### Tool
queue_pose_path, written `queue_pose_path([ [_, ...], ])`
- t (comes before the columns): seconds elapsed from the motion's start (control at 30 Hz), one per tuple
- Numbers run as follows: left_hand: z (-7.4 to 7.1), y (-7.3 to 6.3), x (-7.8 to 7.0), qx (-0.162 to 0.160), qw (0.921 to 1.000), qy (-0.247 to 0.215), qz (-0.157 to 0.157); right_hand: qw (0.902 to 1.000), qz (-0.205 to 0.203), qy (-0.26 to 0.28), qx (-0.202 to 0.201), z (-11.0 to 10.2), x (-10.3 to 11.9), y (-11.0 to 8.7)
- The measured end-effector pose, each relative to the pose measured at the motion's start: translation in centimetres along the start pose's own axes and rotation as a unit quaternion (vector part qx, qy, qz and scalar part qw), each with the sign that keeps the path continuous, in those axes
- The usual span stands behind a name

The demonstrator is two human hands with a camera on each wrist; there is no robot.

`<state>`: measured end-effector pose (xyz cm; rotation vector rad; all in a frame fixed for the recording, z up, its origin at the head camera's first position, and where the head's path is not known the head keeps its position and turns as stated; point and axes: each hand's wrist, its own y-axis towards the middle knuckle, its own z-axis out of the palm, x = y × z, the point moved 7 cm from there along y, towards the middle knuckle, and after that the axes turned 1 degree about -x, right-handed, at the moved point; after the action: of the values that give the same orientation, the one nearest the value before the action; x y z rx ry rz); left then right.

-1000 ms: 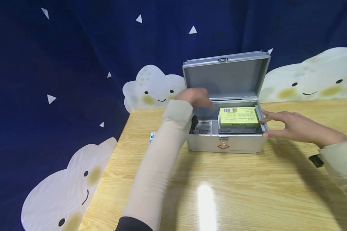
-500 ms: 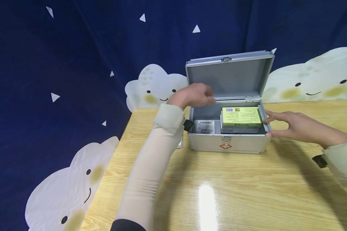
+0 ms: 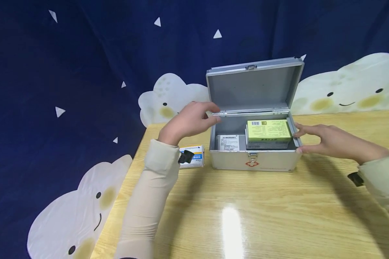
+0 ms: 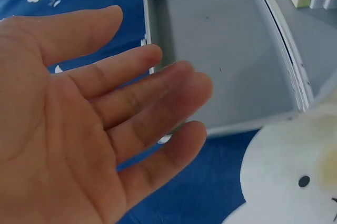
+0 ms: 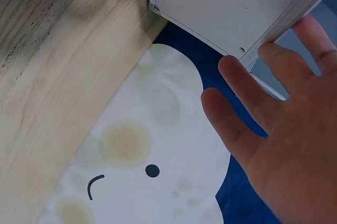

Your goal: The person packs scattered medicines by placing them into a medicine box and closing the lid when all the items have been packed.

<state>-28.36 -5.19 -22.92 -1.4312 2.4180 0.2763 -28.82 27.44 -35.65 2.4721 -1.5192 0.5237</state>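
An aluminium first-aid case with a red cross stands on the table, its lid raised. Inside, on the right, lies a yellow-green medicine box above other boxes; a white printed box lies at the left. My left hand holds nothing and hovers by the case's back left corner. Its palm and loosely bent fingers show in the left wrist view, overlapping the lid. My right hand rests against the case's right rim with extended fingers; in the right wrist view, fingertips lie at the metal edge.
A blue, white and orange medicine box lies on the wooden table left of the case, partly behind the left wrist's black strap. A dark blue curtain with white clouds hangs behind the table.
My left hand has drawn back leftward from over the case, and its fingers have loosened. The blue and white box on the table has come into fuller view. My right hand stays at the rim.
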Motion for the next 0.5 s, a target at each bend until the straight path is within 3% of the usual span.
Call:
queue_pose_path([
  [0.23,0.0,-1.8,2.4,-0.050,0.9978,-0.028,-0.033,1.0000,0.005,0.003,0.004,-0.1,-0.1,0.0],
  [0.37,1.1,-2.6,3.9,-0.053,0.9970,-0.042,-0.039,1.0000,0.003,0.004,0.001,-0.1,0.0,0.0],
  [0.5,2.6,-3.2,5.3,-0.079,0.9957,-0.037,-0.034,1.0000,-0.006,-0.001,-0.004,0.0,0.1,-0.2],
])
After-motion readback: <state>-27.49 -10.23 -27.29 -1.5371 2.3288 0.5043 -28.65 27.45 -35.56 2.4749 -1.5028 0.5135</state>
